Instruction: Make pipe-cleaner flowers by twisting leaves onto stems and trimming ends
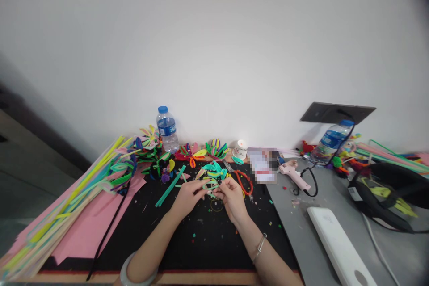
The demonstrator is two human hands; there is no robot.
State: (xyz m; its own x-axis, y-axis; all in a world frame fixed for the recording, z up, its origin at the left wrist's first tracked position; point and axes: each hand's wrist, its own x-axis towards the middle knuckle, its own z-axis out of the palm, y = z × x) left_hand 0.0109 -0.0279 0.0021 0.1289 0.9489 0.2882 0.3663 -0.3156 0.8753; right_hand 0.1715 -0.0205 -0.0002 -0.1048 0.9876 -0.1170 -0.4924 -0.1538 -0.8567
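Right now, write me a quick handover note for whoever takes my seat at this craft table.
Hands: left hand and right hand together pinch a small green pipe-cleaner loop piece over the black mat.
Things: finished looped petal pieces lie along the wall edge; a green pipe-cleaner strip lies left of the hands; long pipe cleaners are stacked on pink paper at far left; orange-handled pliers and a pink glue gun lie to the right.
Done: several petal pieces are shaped.
Left: the piece in hand is unfinished, judging by its loose ends.

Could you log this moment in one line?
left hand and right hand: pinching green pipe-cleaner loops | over black mat
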